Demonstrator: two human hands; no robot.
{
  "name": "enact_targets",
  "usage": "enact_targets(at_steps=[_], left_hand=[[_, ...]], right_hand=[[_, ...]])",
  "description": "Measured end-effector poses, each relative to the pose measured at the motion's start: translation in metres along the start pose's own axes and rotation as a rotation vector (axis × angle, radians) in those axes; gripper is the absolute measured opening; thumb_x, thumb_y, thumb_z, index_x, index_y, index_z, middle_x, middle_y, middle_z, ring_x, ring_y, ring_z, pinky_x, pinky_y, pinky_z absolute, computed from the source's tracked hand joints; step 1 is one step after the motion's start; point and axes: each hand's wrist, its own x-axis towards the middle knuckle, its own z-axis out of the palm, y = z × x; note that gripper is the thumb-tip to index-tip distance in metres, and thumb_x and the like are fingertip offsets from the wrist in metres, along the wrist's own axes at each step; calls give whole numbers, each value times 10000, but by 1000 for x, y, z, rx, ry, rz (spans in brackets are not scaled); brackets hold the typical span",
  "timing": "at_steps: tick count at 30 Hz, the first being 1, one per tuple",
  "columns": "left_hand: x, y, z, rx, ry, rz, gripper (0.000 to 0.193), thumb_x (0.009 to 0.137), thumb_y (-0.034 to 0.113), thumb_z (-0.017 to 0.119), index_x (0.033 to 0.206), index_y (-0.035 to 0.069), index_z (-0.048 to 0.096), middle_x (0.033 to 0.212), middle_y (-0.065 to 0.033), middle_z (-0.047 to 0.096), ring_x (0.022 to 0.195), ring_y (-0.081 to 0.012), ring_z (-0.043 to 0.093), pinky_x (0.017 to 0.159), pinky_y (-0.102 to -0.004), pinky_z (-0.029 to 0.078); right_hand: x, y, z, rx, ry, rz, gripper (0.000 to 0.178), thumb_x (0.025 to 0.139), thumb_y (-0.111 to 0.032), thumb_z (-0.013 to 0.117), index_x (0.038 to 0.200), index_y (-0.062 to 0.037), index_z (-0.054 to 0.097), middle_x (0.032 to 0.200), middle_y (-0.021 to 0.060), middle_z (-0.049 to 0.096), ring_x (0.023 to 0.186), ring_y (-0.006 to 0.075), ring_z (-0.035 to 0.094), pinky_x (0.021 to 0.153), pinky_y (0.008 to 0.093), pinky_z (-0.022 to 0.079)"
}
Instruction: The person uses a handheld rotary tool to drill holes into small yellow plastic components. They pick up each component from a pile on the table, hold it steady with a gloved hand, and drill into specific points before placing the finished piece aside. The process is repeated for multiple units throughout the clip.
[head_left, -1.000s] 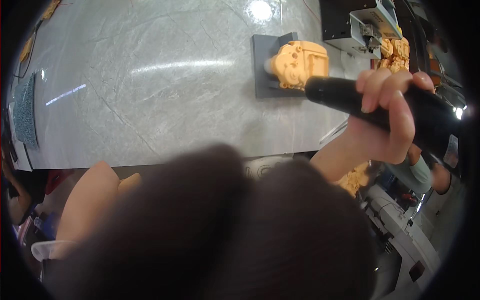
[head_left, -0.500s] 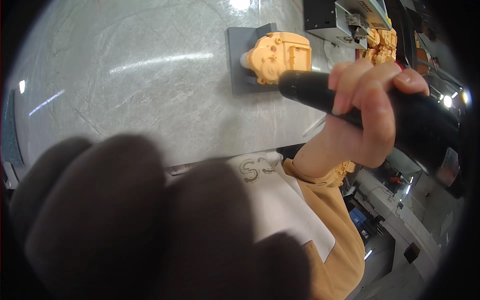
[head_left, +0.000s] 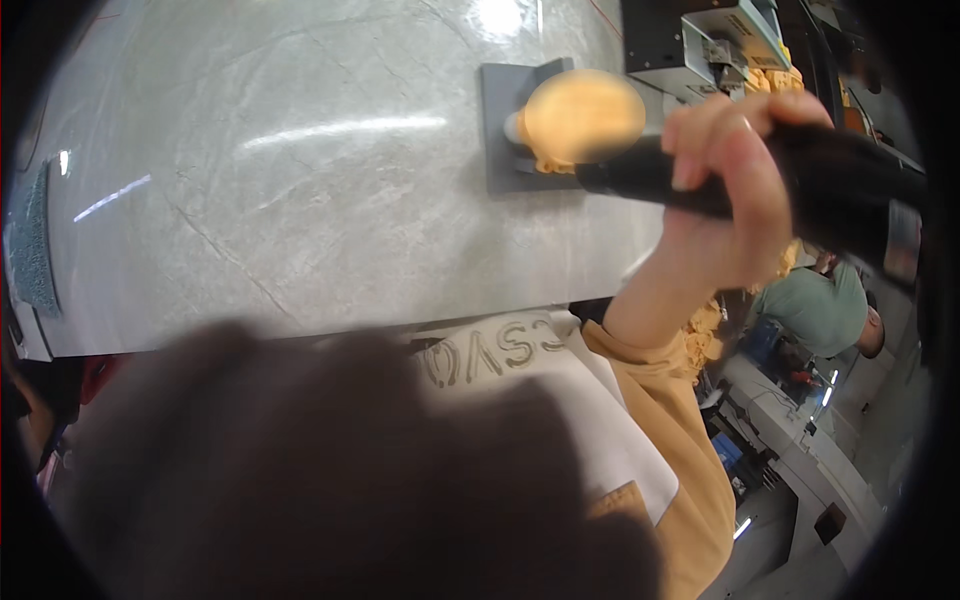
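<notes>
My right hand (head_left: 730, 190) is closed around a thick black cylindrical tool (head_left: 840, 190) and holds it level over the right side of the table. The tool's front end points left and lies just in front of a blurred orange figure (head_left: 580, 115). That figure stands on a small grey square plate (head_left: 500, 130) on the grey marble table (head_left: 300, 200). My orange sleeve (head_left: 680, 440) and a white chest panel show below the hand. A dark blurred mass (head_left: 300, 470) very close to the camera fills the lower left. My left hand does not show.
A black machine with more orange parts (head_left: 700, 40) stands at the table's far right. Another person in a green shirt (head_left: 820, 310) bends over at the right, with workbenches (head_left: 790, 430) below. A teal mat (head_left: 35, 240) lies at the table's left edge.
The dark blurred mass has spread across the lower left. My right hand still grips the black tool and has drifted slightly nearer the orange figure.
</notes>
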Motion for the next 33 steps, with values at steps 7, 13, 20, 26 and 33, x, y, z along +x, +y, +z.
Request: enact_targets(at_steps=[7,13,20,26,33], left_hand=[[-26,-4,-62,10,-293,-353,497,701,103,640,1170,29,492,1201,-126,495,1124,-295,453,916,-352,393],[42,-70,83,-67,300,-267,839,502,213,797,1246,129,418,1295,-154,370,1152,-321,413,957,-375,378],[90,-74,129,-106,306,-60,665,547,259,782,1140,125,513,1204,-174,468,1063,-383,473,874,-426,432],[88,-83,141,-332,349,-63,749,527,225,801,1188,89,476,1246,-220,417,1114,-370,453,887,-398,428],[91,-86,141,-366,262,-120,789,542,244,811,1217,67,442,1291,-253,353,1136,-367,441,897,-382,423]], right_hand=[[-9,-4,-49,557,-68,-259,347,737,-74,480,1078,-9,456,667,35,445,540,138,443,594,296,363],[-11,1,-76,425,191,-293,425,741,-90,474,1152,-10,405,678,57,434,495,153,444,578,326,402],[-7,35,-66,213,542,-208,438,749,11,518,1146,2,333,638,78,502,505,154,492,552,311,447],[-10,78,-59,131,709,-120,587,699,60,593,1174,13,252,718,92,549,571,146,537,624,283,473],[-12,104,-61,-140,645,-60,594,730,26,550,1234,28,237,770,88,538,616,162,557,654,287,468]])
